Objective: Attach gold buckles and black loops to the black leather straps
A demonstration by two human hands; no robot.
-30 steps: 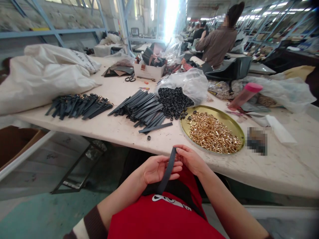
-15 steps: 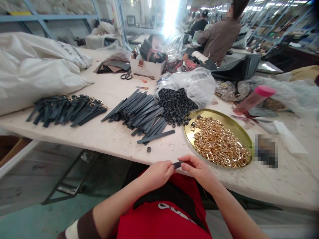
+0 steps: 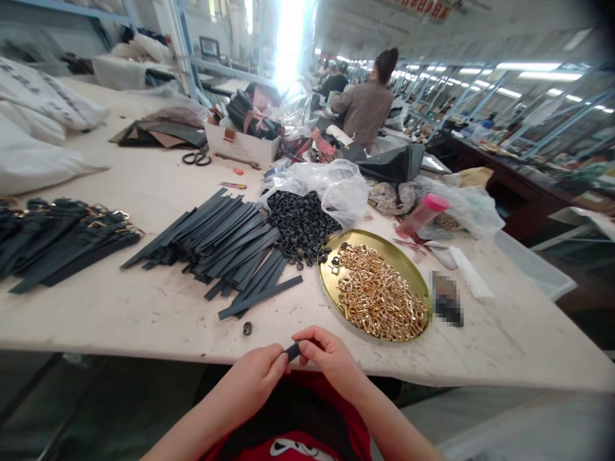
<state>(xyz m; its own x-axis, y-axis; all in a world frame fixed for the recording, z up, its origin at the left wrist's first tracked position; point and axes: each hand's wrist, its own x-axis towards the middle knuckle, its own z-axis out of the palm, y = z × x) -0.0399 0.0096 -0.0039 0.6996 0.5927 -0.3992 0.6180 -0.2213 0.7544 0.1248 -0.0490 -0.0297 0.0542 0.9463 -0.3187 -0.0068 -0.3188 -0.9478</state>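
Note:
Between my two hands, at the table's front edge, is a short visible stretch of a dark leather strap (image 3: 293, 351). My left hand (image 3: 263, 371) is closed on one part of it. The fingers of my right hand (image 3: 327, 358) pinch the other end, and they hide whatever else may be there. A single dark loop (image 3: 247, 328) lies on the table just beyond my left hand. Past it is a pile of flat dark straps (image 3: 225, 240), beside a heap of small dark loops (image 3: 305, 224). Gold buckles (image 3: 379, 294) fill much of a round golden tray (image 3: 408, 262) beyond my right hand.
Straps fitted with gold buckles (image 3: 72, 234) lie at the left. Farther back are scissors (image 3: 196, 157), a white box (image 3: 235, 146) and a clear plastic bag (image 3: 341, 186). A pink-capped container (image 3: 421, 216) lies behind the tray. Another person (image 3: 365, 105) stands in the background.
The camera view has turned right and up, so the table things appear shifted left and lower. My hands keep the strap between them in nearly the same pose.

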